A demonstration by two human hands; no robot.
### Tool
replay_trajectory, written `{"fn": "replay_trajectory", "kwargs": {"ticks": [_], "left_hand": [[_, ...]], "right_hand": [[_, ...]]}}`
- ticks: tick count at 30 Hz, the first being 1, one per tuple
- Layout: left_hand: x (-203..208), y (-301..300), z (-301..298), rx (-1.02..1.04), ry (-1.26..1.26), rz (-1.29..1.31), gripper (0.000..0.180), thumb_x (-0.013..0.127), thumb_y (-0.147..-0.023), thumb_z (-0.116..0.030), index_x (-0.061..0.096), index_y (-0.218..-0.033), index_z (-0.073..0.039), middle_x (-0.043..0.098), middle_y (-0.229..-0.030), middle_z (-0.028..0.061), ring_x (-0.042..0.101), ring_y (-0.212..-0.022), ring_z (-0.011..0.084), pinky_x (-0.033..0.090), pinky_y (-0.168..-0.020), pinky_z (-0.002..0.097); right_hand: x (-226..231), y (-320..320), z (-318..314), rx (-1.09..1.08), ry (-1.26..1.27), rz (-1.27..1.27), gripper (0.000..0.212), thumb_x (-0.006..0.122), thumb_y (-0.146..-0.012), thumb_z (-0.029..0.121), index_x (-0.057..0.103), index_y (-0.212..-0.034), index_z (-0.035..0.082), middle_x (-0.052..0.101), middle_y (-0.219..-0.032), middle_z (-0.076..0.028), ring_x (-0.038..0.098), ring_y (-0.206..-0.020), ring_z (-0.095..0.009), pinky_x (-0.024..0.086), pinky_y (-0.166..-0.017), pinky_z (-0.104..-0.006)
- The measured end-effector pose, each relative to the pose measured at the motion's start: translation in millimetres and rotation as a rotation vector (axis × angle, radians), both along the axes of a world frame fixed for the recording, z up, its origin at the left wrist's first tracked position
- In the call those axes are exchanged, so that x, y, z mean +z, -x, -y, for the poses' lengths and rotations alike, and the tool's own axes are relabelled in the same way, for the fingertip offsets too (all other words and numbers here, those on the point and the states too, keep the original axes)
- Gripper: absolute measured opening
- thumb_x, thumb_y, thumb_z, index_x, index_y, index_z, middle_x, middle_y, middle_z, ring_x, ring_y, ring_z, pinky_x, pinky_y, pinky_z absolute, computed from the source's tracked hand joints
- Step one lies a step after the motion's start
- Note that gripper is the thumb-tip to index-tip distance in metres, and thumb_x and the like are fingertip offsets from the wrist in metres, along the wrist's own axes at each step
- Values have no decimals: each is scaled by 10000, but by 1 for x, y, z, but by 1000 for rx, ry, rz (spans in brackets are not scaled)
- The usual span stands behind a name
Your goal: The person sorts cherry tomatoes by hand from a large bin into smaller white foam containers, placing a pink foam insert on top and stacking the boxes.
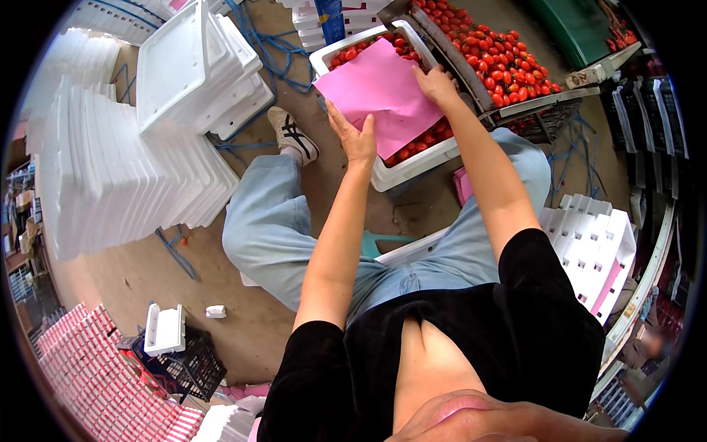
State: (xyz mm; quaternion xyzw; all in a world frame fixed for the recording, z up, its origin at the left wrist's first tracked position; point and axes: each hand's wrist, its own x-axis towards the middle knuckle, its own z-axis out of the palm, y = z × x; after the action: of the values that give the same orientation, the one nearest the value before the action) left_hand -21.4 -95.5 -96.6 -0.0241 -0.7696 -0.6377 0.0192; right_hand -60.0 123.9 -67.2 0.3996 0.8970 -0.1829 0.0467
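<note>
A pink paper sheet (387,99) lies across the red cherry tomatoes in a white foam box (383,179) in front of me. Tomatoes show past its far and near edges. At the sheet's left edge, my left hand (355,140) touches the paper with fingers stretched and thumb apart. My right hand (440,85) is at the far right edge, its fingers curled on the paper; the fingertips are partly hidden.
Loose cherry tomatoes (501,66) fill a metal-edged trough right of the box. Stacked white foam lids (184,66) and boxes stand left. Blue straps (269,44) lie on the floor. A black crate (197,365) sits lower left, and a white perforated crate (589,243) at right.
</note>
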Motion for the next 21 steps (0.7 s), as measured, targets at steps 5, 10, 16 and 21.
{"fn": "replay_trajectory", "kwargs": {"ticks": [5,10,16,21], "left_hand": [[-5,10,7,-20,66,36,762,608,-910,-252,204,-1541,-115,208,-1542,256,245,-1426,401,235,-1161,453],[-17,5,52,-99,331,-61,791,677,-849,-270,275,-1503,-76,282,-1484,284,307,-1380,431,283,-1134,475],[23,85,102,96,635,-400,870,718,-798,-326,275,-1473,-3,335,-1439,303,298,-1365,451,221,-1147,518],[66,225,178,411,1294,-445,827,726,-778,-430,390,-1403,-6,427,-1392,221,379,-1316,374,280,-1113,484]], "right_hand": [[-12,3,-2,-94,126,92,1016,507,-796,753,311,-1466,15,357,-1456,-323,350,-1359,-469,295,-1106,-550],[2,-48,56,7,50,102,969,666,-783,590,271,-1476,40,401,-1427,-284,371,-1338,-461,335,-1082,-544],[-8,-71,54,83,-14,-167,893,684,-829,426,238,-1490,24,358,-1444,-287,362,-1322,-473,303,-1100,-547],[17,-92,78,376,-124,-658,788,709,-825,198,293,-1467,10,345,-1453,-256,346,-1334,-426,269,-1126,-491]]}}
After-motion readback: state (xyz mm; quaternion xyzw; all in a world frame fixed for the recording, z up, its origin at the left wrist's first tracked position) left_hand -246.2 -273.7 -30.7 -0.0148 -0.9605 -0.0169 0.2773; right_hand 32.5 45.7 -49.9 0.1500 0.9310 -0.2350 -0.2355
